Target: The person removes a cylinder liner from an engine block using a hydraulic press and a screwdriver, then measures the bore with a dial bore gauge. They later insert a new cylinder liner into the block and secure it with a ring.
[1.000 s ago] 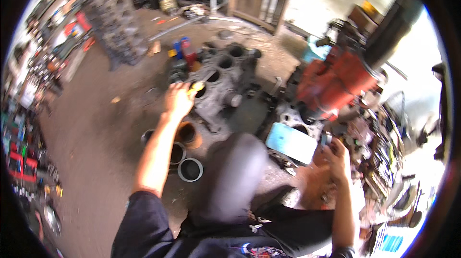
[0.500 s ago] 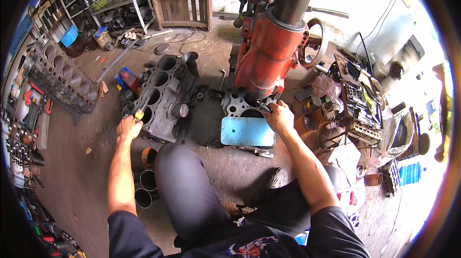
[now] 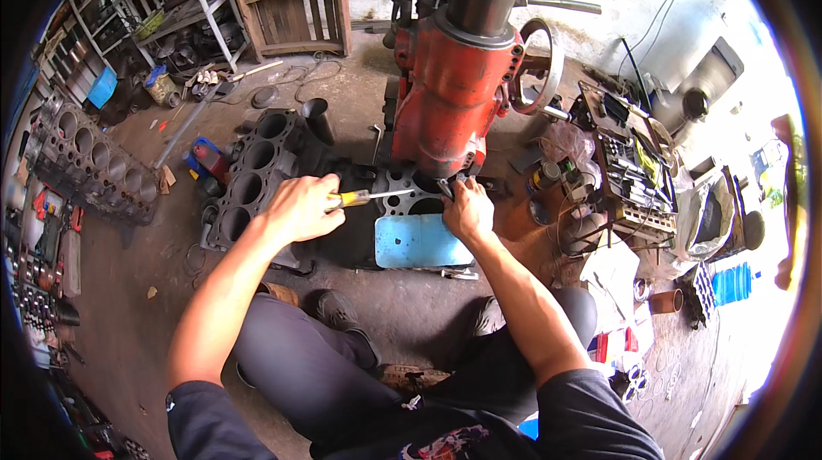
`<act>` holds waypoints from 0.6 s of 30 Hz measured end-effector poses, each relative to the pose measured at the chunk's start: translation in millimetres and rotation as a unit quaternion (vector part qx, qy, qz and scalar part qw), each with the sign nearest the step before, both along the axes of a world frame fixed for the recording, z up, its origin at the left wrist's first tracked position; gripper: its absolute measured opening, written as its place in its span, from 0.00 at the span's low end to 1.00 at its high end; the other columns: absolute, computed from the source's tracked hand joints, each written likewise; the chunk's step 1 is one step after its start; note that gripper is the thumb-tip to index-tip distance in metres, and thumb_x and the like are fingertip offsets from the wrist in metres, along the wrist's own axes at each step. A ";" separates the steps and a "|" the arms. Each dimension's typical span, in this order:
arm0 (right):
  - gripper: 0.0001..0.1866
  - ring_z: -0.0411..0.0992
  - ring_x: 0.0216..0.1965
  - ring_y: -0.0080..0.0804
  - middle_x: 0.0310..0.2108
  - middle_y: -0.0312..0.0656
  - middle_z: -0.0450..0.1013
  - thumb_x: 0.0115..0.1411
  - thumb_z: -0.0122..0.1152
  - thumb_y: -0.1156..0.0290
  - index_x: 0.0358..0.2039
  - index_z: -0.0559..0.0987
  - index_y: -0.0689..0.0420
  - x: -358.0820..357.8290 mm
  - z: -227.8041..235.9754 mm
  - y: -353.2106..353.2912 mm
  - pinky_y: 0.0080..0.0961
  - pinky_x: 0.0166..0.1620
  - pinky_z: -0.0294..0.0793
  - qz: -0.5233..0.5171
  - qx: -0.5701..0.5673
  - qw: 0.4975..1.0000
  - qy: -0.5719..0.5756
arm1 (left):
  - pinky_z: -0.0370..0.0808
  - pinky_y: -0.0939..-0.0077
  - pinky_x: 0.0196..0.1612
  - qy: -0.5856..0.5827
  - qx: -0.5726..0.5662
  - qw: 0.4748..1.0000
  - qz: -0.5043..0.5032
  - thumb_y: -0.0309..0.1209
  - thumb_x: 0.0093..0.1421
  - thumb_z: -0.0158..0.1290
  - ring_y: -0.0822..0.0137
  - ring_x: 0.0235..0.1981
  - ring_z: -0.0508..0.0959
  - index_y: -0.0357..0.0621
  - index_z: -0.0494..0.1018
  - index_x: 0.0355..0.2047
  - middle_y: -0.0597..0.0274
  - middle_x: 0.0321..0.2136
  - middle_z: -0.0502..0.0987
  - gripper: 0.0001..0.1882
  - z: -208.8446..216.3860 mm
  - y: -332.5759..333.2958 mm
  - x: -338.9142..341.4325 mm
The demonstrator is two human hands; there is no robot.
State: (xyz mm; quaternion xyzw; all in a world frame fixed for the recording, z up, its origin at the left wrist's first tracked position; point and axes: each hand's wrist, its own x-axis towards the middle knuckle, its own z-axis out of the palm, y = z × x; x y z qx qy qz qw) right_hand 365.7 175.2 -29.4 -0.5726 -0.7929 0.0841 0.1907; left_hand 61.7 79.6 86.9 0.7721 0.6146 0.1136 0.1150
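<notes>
In my left hand (image 3: 301, 210) is a screwdriver (image 3: 352, 199) with a yellow handle, held level, its shaft pointing right. The tip lies over the engine block (image 3: 397, 182) under a red boring machine (image 3: 454, 100). My right hand (image 3: 469, 212) is closed at the foot of the machine's head, on a small dark piece (image 3: 445, 189) whose kind I cannot make out. A light blue flat tray (image 3: 415, 246) covers the near part of this block, just below the right hand. Part of a bore shows between tray and machine head.
A second engine block (image 3: 248, 188) with open bores stands left of the machine, partly behind my left hand. Another block (image 3: 98, 160) lies farther left. A tool-laden rack (image 3: 634, 173) is on the right. The machine's handwheel (image 3: 539, 66) juts out at its right side.
My left hand has come from the left block toward the machine, bringing the screwdriver across. The right hand stays at the machine head. The whole view has shifted slightly.
</notes>
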 end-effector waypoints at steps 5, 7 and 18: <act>0.15 0.74 0.46 0.49 0.41 0.51 0.74 0.56 0.65 0.63 0.39 0.78 0.59 -1.1 -1.1 -1.4 0.42 0.48 0.76 0.000 0.004 1.000 0.007 | 0.81 0.53 0.35 0.049 -0.074 0.995 -0.047 0.38 0.52 0.58 0.44 0.28 0.82 0.38 0.72 0.32 0.46 0.24 0.80 0.16 -29.9 9.9 23.3; 0.15 0.74 0.46 0.49 0.42 0.51 0.74 0.55 0.65 0.63 0.39 0.78 0.59 -0.4 -1.1 -0.9 0.42 0.48 0.76 0.020 -0.007 1.000 0.003 | 0.80 0.52 0.35 0.038 -0.059 0.996 -0.055 0.38 0.51 0.59 0.43 0.29 0.82 0.38 0.72 0.32 0.46 0.24 0.80 0.16 -35.8 11.0 20.6; 0.14 0.72 0.47 0.52 0.40 0.52 0.73 0.56 0.66 0.63 0.36 0.77 0.60 -6.0 -5.5 1.6 0.44 0.50 0.74 0.006 0.010 0.999 0.041 | 0.77 0.51 0.36 -0.023 -0.037 0.999 -0.017 0.38 0.52 0.62 0.40 0.33 0.80 0.38 0.71 0.36 0.42 0.29 0.80 0.19 -52.2 36.3 -0.3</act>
